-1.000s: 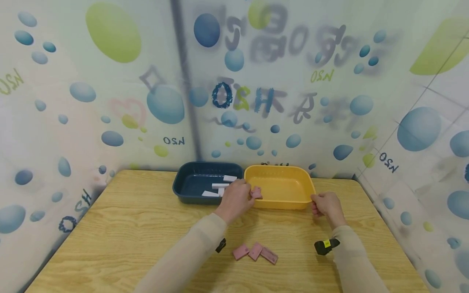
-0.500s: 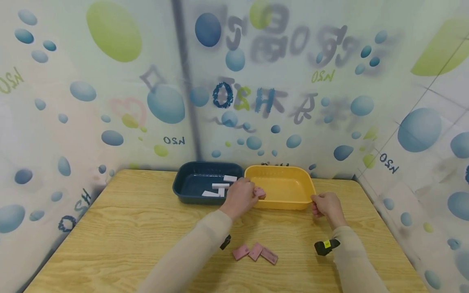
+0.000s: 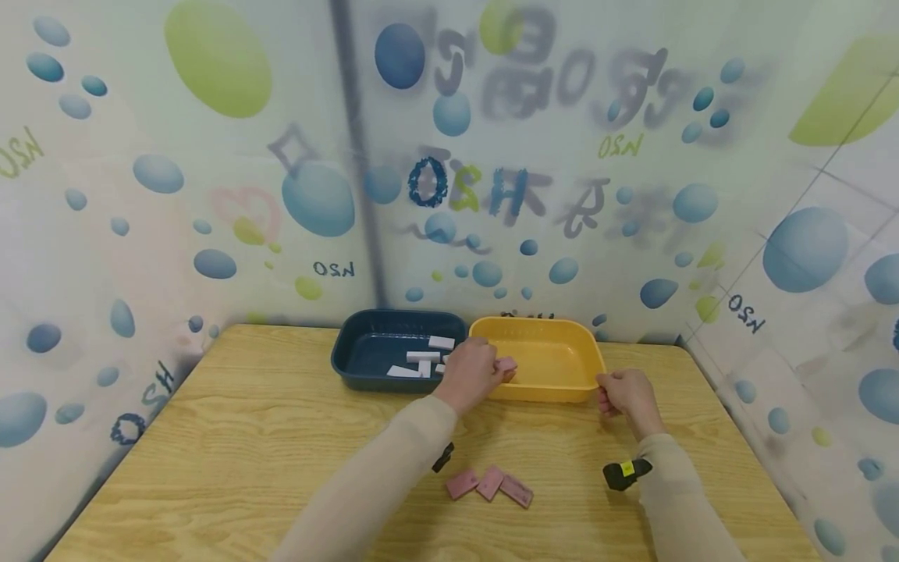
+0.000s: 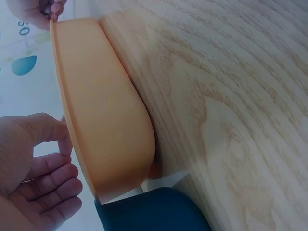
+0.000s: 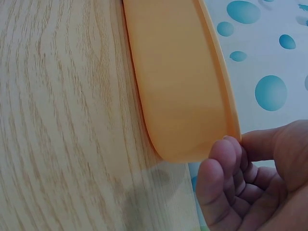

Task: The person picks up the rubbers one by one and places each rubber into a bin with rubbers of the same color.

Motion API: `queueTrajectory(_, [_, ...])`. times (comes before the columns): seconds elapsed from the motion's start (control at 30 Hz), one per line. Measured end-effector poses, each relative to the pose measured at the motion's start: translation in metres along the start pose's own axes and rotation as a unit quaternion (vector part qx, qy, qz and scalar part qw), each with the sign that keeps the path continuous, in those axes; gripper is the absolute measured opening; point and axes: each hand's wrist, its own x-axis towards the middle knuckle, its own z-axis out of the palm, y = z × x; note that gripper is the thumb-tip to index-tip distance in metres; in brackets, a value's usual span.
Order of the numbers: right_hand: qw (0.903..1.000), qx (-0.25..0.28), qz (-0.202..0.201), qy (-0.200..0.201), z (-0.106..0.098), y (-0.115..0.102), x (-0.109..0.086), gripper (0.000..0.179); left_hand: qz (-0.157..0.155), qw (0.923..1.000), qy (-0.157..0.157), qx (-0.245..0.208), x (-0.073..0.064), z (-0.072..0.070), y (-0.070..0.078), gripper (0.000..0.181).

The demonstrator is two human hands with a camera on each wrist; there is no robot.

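My left hand (image 3: 469, 376) pinches a small pink block (image 3: 506, 364) over the near left part of the yellow tray (image 3: 541, 393). In the left wrist view that hand (image 4: 41, 168) reaches past the rim, thumb and index finger close to it; the block is hidden there. My right hand (image 3: 627, 394) grips the tray's near right corner. The right wrist view shows this hand (image 5: 255, 178) with its thumb and curled fingers on the tray's rim (image 5: 230, 96). Three more pink blocks (image 3: 490, 483), flat and rectangular with small dark marks, lie on the table nearer me.
Left of the yellow tray, side by side with it, stands a dark blue tray (image 3: 358, 382) containing several white blocks (image 3: 423, 356). Both stand at the back of the wooden table (image 3: 281, 437), against a patterned curtain (image 3: 435, 257).
The left hand has slid a little to the right with the pink block, farther over the yellow tray, uncovering more white blocks in the blue one. My right hand has stayed at the corner.
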Motion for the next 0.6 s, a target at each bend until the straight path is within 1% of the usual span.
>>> queueTrajectory(0.13, [1.0000,-0.003,-0.002,0.001,0.001,0.000,0.000,0.031,-0.011,0.9999,-0.004,0.005,0.003,0.002,0.002,0.028])
queueTrajectory(0.27, [1.0000,-0.002,-0.002,0.001,0.000,0.001,0.001,0.031,-0.015,0.9999,0.001,0.000,0.004,0.006,0.002,0.028])
queueTrajectory(0.43, [1.0000,-0.001,-0.004,0.002,0.000,0.001,0.000,0.031,-0.011,0.9997,0.023,-0.002,0.005,0.010,-0.001,0.028])
queueTrajectory(0.6, [1.0000,0.000,-0.005,0.002,0.000,0.000,0.000,0.032,-0.018,0.9991,0.039,0.001,0.008,0.015,-0.004,0.031])
